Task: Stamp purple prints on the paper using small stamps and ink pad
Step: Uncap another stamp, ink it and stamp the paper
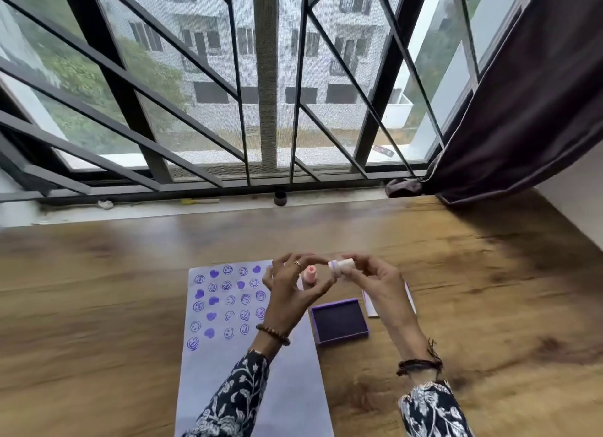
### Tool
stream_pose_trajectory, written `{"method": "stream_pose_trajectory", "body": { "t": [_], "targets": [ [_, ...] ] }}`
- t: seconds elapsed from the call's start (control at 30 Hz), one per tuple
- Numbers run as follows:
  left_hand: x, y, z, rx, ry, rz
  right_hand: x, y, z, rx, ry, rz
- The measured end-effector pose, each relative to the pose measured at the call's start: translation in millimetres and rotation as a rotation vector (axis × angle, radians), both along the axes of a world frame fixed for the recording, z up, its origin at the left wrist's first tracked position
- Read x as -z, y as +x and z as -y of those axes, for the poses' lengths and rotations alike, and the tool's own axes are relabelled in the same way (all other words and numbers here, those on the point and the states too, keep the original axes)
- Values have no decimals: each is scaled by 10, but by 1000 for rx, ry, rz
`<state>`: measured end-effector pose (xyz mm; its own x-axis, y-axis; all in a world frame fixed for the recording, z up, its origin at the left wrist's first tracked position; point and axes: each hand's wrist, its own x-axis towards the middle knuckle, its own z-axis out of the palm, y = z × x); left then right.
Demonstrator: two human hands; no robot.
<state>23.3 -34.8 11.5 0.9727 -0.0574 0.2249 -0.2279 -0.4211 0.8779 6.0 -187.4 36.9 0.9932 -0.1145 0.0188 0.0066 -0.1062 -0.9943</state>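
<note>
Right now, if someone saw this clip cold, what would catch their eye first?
Probably the two hands raised mid-frame above the wooden table: the left hand holds a pink stamp, the right hand a white stamp. Next, the paper at lower centre, its far half covered in purple smiley and heart prints. Just right of it sits the open purple ink pad.

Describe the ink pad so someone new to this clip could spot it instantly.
On the wooden table, look just right of the stamped paper, below the raised hands. The ink pad is the open square purple tray with a dark inside, lying flat; the stamps are small cylinders held in the air.
</note>
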Motion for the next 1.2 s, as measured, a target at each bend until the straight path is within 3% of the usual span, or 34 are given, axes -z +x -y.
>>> {"method": "stream_pose_trajectory", "body": {
  "t": [0.13,0.53,0.73,0.83,0.9,1.03,1.2],
  "targets": [
    [-190,-140,-30,31,-225,-81,-79,-108,-86,-71,55,14],
    [-253,-325,-132,21,-461,-123,-106,-434,-535,33,-35,-56],
    [-222,-360,-251,48,-745,-373,-193,-484,-651,28,13,30],
    [-223,-388,-278,174,-1024,-571,-278,-521,-666,8,-95,96],
    [-230,-391,-295,190,-1105,-618,-329,-546,-669,25,-232,150],
    [-267,-401,-318,220,-1141,-600,-374,-579,-677,60,-445,241],
    [-304,-399,-328,246,-1138,-537,-427,-608,-696,81,-501,294]
  ]
}}
